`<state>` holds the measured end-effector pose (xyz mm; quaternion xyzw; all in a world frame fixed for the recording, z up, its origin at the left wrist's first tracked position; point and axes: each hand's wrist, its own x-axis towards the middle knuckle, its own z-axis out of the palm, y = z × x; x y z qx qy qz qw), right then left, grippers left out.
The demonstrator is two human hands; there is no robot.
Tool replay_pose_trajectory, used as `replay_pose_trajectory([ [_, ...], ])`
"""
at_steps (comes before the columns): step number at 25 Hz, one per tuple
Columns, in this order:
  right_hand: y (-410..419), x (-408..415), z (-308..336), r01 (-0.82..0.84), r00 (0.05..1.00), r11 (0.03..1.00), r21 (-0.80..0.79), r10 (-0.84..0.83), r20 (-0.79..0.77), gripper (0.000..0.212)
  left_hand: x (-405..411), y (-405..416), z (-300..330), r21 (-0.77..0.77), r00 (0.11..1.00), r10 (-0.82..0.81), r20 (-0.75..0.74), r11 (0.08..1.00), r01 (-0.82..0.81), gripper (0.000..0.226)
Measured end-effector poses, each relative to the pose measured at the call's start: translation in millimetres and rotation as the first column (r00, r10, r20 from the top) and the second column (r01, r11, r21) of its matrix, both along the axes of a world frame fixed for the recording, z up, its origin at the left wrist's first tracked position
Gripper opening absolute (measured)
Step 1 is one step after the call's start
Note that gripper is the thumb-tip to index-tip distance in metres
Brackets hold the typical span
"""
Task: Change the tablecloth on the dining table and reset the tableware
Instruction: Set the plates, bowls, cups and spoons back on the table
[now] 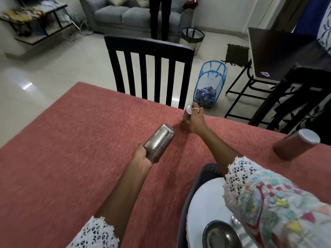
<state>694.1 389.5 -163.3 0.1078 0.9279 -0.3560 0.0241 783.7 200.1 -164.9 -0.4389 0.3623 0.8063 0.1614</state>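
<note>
My left hand [143, 155] grips a smooth steel tumbler [159, 142] at frame centre, lifted and tilted. My right hand [194, 119] wraps a second tumbler [186, 120] standing upside down on the nubbly pink tablecloth [71, 149]. A third tumbler [295, 144] stands inverted at right. Lower right, my lace sleeve [268, 199] hides part of a white plate [206, 203] and steel bowl [220, 235]. A dark slatted chair [148, 68] stands beyond on glossy tiles.

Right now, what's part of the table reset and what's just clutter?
Job: red tablecloth; steel tumbler in left hand; tumbler under right hand; third tumbler; white plates; steel bowl.
Clutter: blue mesh hamper; chair; sofa.
</note>
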Motion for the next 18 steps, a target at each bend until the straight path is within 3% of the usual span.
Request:
replay_pose_trajectory([
  [3,-25,53,30,-0.058,0.987,0.969,-0.241,0.019,-0.159,0.073,20,-8,7,0.039,0.998,-0.027,-0.05,0.999,0.029,0.046],
  [5,-51,113,55,-0.211,0.976,0.863,-0.459,0.158,-0.151,0.071,40,-16,17,0.02,0.994,-0.084,-0.077,0.996,0.086,0.048],
  [8,-91,213,76,-0.298,0.953,0.769,-0.565,0.269,-0.137,0.064,96,-38,31,0.037,0.968,-0.221,-0.122,0.973,0.227,0.039],
  [11,-131,306,74,-0.187,0.982,0.873,-0.45,0.15,-0.116,0.06,174,-74,20,-0.087,0.897,-0.44,-0.033,0.896,0.436,0.026],
  [13,-155,363,73,-0.163,0.985,0.923,-0.349,0.172,-0.007,0.056,224,-95,12,-0.209,0.827,-0.561,0.032,0.806,0.555,0.023],
  [16,-194,444,62,-0.227,0.962,0.93,-0.288,0.261,0.082,0.06,285,-126,4,-0.383,0.787,-0.615,0.046,0.717,0.582,0.026],
  [18,-219,478,48,-0.291,0.946,0.925,-0.243,0.316,0.07,0.066,311,-140,7,-0.409,0.796,-0.606,0.013,0.723,0.557,0.026],
])
